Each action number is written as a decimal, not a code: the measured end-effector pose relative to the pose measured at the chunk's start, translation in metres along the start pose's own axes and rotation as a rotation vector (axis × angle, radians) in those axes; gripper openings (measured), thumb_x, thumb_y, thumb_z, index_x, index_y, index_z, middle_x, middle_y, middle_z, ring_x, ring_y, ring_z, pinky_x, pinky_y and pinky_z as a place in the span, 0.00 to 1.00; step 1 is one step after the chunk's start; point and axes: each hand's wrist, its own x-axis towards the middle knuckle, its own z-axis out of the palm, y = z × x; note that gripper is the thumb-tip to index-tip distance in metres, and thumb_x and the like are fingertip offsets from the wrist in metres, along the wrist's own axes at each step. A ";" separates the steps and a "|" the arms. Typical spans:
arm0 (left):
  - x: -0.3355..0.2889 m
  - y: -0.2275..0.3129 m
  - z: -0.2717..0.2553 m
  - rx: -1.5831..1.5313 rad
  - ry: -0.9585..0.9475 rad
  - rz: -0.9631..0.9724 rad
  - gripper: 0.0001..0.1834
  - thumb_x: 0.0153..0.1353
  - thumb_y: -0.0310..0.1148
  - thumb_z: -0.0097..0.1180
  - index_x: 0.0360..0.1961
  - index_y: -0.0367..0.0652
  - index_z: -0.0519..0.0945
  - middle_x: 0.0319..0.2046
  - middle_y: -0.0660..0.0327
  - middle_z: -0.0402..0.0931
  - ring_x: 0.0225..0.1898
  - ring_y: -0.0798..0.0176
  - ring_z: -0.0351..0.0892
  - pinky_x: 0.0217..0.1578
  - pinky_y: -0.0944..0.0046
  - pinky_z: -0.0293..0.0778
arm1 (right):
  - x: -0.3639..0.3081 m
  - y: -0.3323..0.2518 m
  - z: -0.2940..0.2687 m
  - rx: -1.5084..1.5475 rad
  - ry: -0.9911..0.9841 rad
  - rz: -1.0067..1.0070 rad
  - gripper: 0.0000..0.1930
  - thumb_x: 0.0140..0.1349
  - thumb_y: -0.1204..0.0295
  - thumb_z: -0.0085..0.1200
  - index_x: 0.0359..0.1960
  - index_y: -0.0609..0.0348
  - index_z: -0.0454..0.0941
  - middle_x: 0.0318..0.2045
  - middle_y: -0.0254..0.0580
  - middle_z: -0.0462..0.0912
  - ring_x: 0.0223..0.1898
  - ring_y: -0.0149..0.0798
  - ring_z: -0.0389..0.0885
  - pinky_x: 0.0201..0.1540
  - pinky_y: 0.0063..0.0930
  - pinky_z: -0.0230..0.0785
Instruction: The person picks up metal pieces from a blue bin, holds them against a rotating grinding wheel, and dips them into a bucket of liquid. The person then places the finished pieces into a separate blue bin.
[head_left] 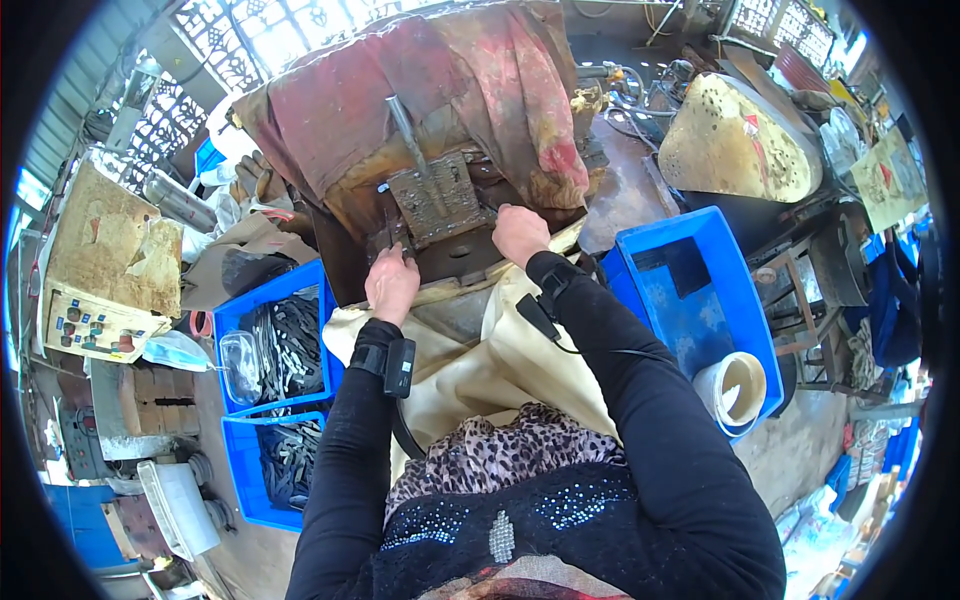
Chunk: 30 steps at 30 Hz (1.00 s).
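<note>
Bright lattice windows (215,38) stand behind a cluttered workshop, whose edges bend around the rim of my view. From my remote seat I look down on a machine (335,245) draped with a stained red-brown cloth (370,110). At its middle, under the cloth's lower edge, sits a grimy metal block (440,202), with a pale metal rod (405,130) slanting up behind it.

I see both hands at the machine's front, one on either side of the block. The left hand (393,284) is curled just below the block's left side, fingertips at a narrow dark piece (391,234); I cannot tell whether it grips that piece. The right hand (521,236) is bent inward beside the block's right edge, and I cannot make out whether anything is in its fingers. Each wrist wears a small black device.

Below the hands, cream cloth (450,378) covers the lap. On my left, two blue bins (243,485) hold dark strips (288,345), and a clear plastic container (238,366) lies in the farther one. On my right I have a larger blue bin (748,300), with a white bucket (708,388) at its near end.
</note>
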 end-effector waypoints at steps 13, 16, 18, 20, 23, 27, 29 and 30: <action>0.000 0.002 -0.001 -0.016 -0.016 0.005 0.19 0.58 0.37 0.52 0.48 0.39 0.80 0.45 0.48 0.79 0.46 0.47 0.79 0.47 0.53 0.76 | 0.002 0.003 0.004 0.018 0.037 0.039 0.11 0.59 0.71 0.47 0.37 0.61 0.80 0.37 0.54 0.85 0.41 0.53 0.85 0.45 0.43 0.77; -0.001 0.001 0.000 -0.012 -0.001 0.011 0.19 0.58 0.37 0.53 0.48 0.39 0.80 0.45 0.48 0.79 0.46 0.47 0.79 0.47 0.54 0.76 | 0.001 0.003 0.005 0.007 0.047 0.038 0.11 0.59 0.71 0.47 0.37 0.62 0.80 0.36 0.54 0.85 0.41 0.54 0.85 0.44 0.43 0.77; -0.001 0.000 0.000 -0.021 -0.008 0.001 0.19 0.58 0.37 0.53 0.49 0.40 0.80 0.44 0.49 0.79 0.46 0.47 0.79 0.47 0.53 0.75 | 0.001 0.002 0.005 0.002 0.046 0.026 0.11 0.59 0.72 0.47 0.37 0.62 0.80 0.36 0.54 0.85 0.40 0.54 0.85 0.44 0.43 0.77; -0.001 0.003 -0.003 -0.032 -0.016 -0.005 0.20 0.58 0.37 0.53 0.49 0.40 0.80 0.44 0.49 0.79 0.46 0.46 0.78 0.47 0.52 0.74 | 0.001 0.005 0.007 -0.004 0.047 0.020 0.11 0.59 0.72 0.47 0.37 0.62 0.80 0.36 0.54 0.85 0.40 0.54 0.85 0.44 0.44 0.77; -0.001 0.004 -0.005 -0.022 -0.064 -0.003 0.19 0.58 0.37 0.53 0.49 0.40 0.80 0.44 0.49 0.79 0.46 0.47 0.78 0.47 0.52 0.74 | 0.001 0.004 0.007 0.014 0.073 0.013 0.10 0.57 0.72 0.48 0.35 0.63 0.79 0.35 0.55 0.84 0.40 0.56 0.83 0.43 0.45 0.76; -0.001 0.000 -0.001 -0.039 -0.013 0.030 0.18 0.58 0.37 0.53 0.47 0.41 0.81 0.41 0.50 0.79 0.44 0.47 0.79 0.45 0.52 0.75 | 0.001 0.003 0.007 0.003 0.056 0.025 0.10 0.57 0.72 0.48 0.36 0.62 0.79 0.36 0.55 0.84 0.40 0.55 0.83 0.44 0.45 0.76; -0.001 -0.002 0.000 -0.031 0.019 0.054 0.17 0.58 0.37 0.52 0.45 0.41 0.81 0.39 0.50 0.80 0.41 0.47 0.80 0.43 0.52 0.76 | 0.000 0.001 0.005 0.004 0.054 0.027 0.10 0.57 0.72 0.48 0.36 0.62 0.79 0.36 0.55 0.84 0.41 0.55 0.83 0.44 0.45 0.76; -0.001 -0.002 0.001 -0.031 0.011 0.047 0.17 0.58 0.37 0.52 0.45 0.41 0.81 0.39 0.50 0.80 0.41 0.47 0.80 0.43 0.52 0.76 | 0.000 0.000 0.004 0.002 0.047 0.033 0.10 0.57 0.72 0.48 0.36 0.62 0.79 0.36 0.55 0.84 0.41 0.55 0.83 0.44 0.45 0.76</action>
